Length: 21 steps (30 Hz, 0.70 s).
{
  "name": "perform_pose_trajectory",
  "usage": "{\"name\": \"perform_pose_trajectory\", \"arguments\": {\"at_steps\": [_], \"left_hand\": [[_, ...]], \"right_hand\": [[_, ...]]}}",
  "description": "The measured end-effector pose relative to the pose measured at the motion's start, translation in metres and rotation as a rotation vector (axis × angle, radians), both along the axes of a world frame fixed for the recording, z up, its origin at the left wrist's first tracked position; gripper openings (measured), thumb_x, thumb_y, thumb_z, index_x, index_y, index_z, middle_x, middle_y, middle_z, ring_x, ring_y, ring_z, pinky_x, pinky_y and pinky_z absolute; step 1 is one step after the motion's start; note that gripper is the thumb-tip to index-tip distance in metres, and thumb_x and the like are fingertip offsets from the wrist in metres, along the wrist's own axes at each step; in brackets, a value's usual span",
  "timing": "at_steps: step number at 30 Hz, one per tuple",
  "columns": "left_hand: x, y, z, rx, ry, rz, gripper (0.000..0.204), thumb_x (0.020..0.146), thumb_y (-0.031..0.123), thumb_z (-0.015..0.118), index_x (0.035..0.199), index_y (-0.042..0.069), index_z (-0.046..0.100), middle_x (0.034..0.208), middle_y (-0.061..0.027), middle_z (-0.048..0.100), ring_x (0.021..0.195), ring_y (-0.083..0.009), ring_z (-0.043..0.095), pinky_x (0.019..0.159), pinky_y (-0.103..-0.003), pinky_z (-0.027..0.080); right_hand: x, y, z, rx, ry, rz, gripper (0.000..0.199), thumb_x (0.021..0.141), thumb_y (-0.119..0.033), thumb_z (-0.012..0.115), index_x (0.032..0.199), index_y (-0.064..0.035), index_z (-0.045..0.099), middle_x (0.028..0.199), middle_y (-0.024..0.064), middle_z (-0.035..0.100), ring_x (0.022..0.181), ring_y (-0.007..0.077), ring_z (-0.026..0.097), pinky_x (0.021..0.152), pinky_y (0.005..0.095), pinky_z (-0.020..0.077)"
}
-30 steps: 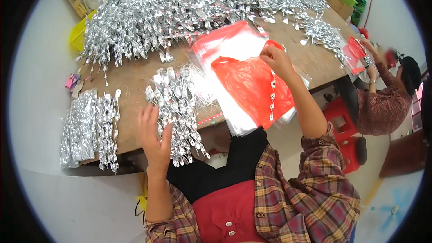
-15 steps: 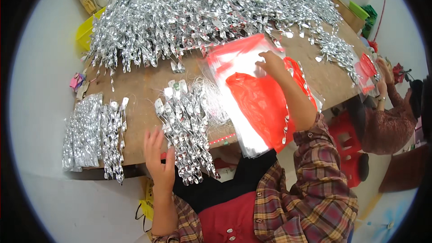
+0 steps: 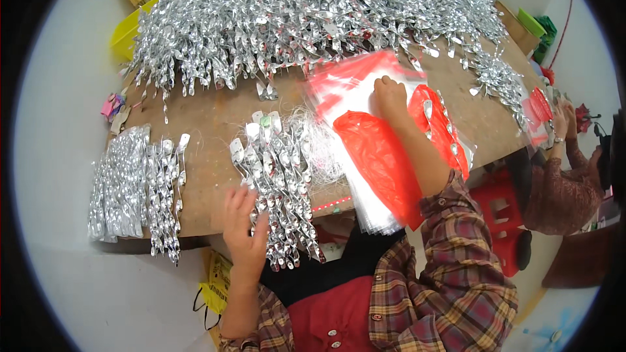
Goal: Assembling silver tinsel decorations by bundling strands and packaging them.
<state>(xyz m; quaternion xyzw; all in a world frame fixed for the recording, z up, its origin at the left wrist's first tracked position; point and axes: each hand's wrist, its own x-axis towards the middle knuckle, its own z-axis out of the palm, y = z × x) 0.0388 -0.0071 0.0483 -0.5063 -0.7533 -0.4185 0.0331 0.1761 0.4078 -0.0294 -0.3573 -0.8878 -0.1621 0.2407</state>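
We see the stack of clear plastic bags point(image 3: 374, 217) at the near edge of the tabletop point(image 3: 202, 186), its lower end jutting out beyond that edge. The bags look light, limp and slippery, likely to cling together and crease rather than break; we would take one by a free corner, between thumb and fingertip. The right hand point(image 3: 391, 96) rests on the stack's upper part with its fingers curled down; we cannot tell whether they pinch a bag.

A thin red plastic bag point(image 3: 381, 163) covers much of the stack at 5 o'clock, and the right forearm crosses it, so both get in the way of a clean hold there. More red plastic point(image 3: 450, 137) shows beyond the forearm, a silver strip point(image 3: 428, 116) lying on it.

At 8 o'clock from the stack we find a tangle of clear thread point(image 3: 324, 156), which could snag, then a bundle of twisted silver strips point(image 3: 280, 176). The left hand point(image 3: 244, 225) hovers by this bundle, fingers loosely spread, holding nothing. A second silver bundle point(image 3: 120, 186) lies farther toward 9 o'clock. A large silver heap point(image 3: 313, 19) fills 11 to 12 o'clock. At 4 o'clock, well apart, sits a co-worker point(image 3: 561, 199).
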Motion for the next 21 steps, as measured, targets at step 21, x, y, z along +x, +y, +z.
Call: {"name": "perform_pose_trajectory", "arguments": {"at_steps": [21], "left_hand": [[0.199,0.168,-0.05,-0.126,0.276,-0.819,0.032,0.071,0.024,0.064,0.093,0.0,0.064,0.115,-0.016,0.05,0.114,-0.0315,0.042,0.095,-0.04,0.039]], "right_hand": [[0.028,0.021,0.018,-0.465,0.108,0.103,0.009,0.07,-0.02,0.065,0.077,-0.0156,0.068,0.082,0.0102,0.061,0.079,0.0294,0.061,0.067,0.0406,0.0491]]}}
